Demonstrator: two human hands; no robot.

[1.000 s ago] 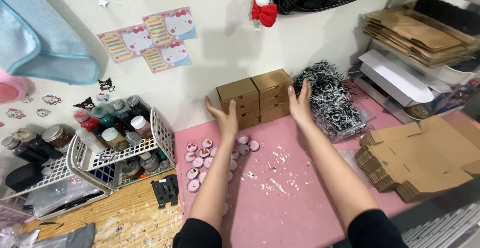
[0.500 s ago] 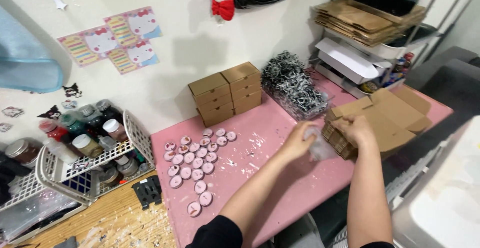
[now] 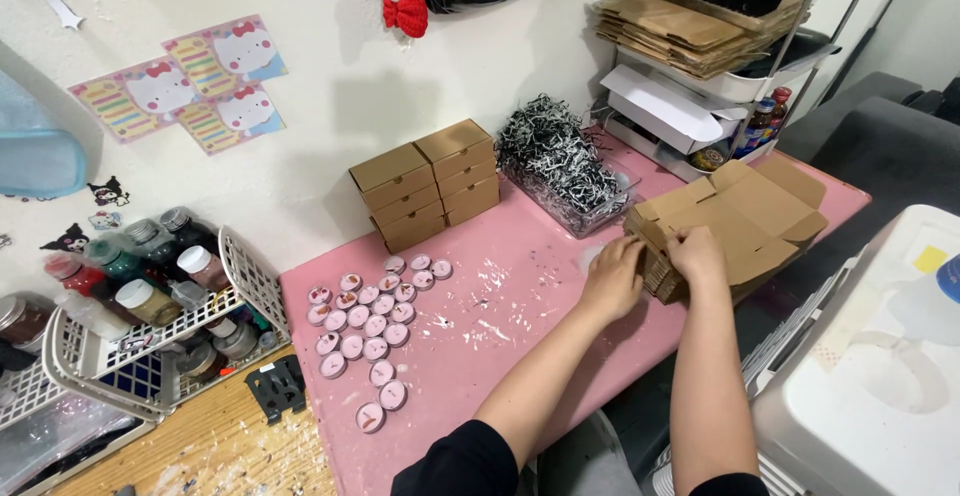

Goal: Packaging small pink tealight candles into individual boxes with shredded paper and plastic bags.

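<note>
Both hands rest on a stack of flat, unfolded brown cardboard boxes [image 3: 745,214] at the right of the pink table [image 3: 520,326]. My left hand [image 3: 612,278] grips the stack's near left edge with curled fingers. My right hand [image 3: 696,254] presses on the stack's front edge beside it. Two stacks of folded brown boxes [image 3: 425,184] stand against the wall at the back. Several small round pink tins [image 3: 372,328] lie in rows on the table's left part.
A clear tray of black-and-white shredded paper [image 3: 560,161] sits behind the hands. A metal shelf [image 3: 720,51] at right holds cardboard sheets and white boxes. White wire baskets of paint jars [image 3: 150,306] stand left. A white bin [image 3: 880,376] is at the lower right.
A second ago both hands touched the folded boxes at the wall. They moved right to the flat cardboard stack and now hold its near edge. The view turned right.
</note>
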